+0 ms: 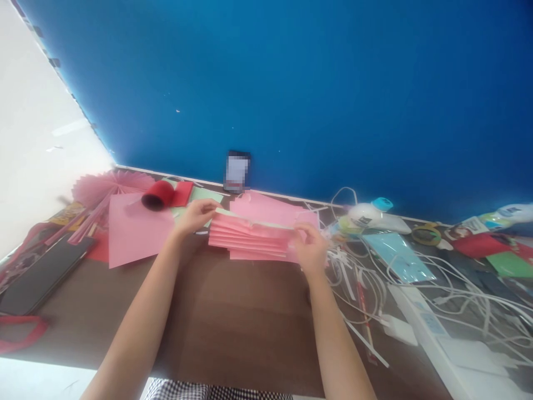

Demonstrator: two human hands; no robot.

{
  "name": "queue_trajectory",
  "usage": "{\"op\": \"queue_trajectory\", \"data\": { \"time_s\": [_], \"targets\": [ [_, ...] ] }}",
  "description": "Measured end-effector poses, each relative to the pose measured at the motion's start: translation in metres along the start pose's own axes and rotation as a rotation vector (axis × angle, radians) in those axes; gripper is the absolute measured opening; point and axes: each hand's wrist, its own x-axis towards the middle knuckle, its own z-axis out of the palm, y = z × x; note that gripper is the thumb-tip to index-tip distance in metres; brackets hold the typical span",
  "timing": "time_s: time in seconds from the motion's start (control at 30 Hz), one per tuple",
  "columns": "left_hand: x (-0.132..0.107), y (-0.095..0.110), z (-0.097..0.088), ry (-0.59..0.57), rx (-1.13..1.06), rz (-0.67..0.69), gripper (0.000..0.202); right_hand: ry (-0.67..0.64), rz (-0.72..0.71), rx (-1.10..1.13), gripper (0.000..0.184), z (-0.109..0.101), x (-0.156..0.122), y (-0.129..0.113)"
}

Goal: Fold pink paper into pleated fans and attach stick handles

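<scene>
Between my two hands is a pink sheet of paper folded in accordion pleats (250, 238), with a pale strip along its far edge. My left hand (197, 215) pinches its far left corner. My right hand (310, 244) grips its right end, with fingers bent around the edge. Flat pink paper (266, 205) lies on the table behind and under the pleated sheet. To the left is another flat pink sheet (139, 230), with a pink pleated paper fan (112, 189) behind it.
A red roll (158, 195) stands at the back left. A phone (237, 171) leans on the blue wall. White cables (453, 278), a power strip (420, 316), a light-blue packet (400, 255) and a bottle (370, 214) crowd the right. A dark flat case (41, 275) lies left.
</scene>
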Motion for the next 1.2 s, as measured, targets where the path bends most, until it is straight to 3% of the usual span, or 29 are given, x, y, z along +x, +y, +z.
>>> {"op": "queue_trajectory", "data": {
  "time_s": [0.13, 0.3, 0.53, 0.67, 0.8, 1.0, 1.2],
  "targets": [
    [-0.001, -0.002, -0.004, -0.027, -0.054, -0.049, 0.022, 0.022, 0.050, 0.056, 0.003, -0.001, 0.000, 0.004],
    [0.000, -0.002, -0.003, -0.132, 0.044, -0.059, 0.023, 0.001, 0.104, 0.055, 0.006, 0.000, -0.003, 0.008],
    [-0.006, 0.022, -0.002, -0.261, 0.360, 0.048, 0.037, -0.265, 0.145, 0.037, 0.009, -0.012, -0.005, 0.026],
    [-0.014, 0.036, 0.015, -0.299, 0.551, 0.052, 0.050, -0.371, 0.194, 0.031, 0.009, -0.017, -0.008, 0.024],
    [-0.027, 0.037, 0.041, -0.384, 0.719, 0.177, 0.069, -0.404, 0.240, 0.034, 0.010, -0.021, -0.017, 0.023],
    [-0.055, 0.035, 0.062, -0.280, 0.970, 0.446, 0.040, -0.427, 0.114, -0.061, 0.011, -0.031, -0.033, 0.024],
    [-0.066, 0.029, 0.072, -0.235, 1.144, 0.562, 0.034, -0.260, -0.211, -0.347, 0.039, -0.033, -0.038, -0.028]
  ]
}}
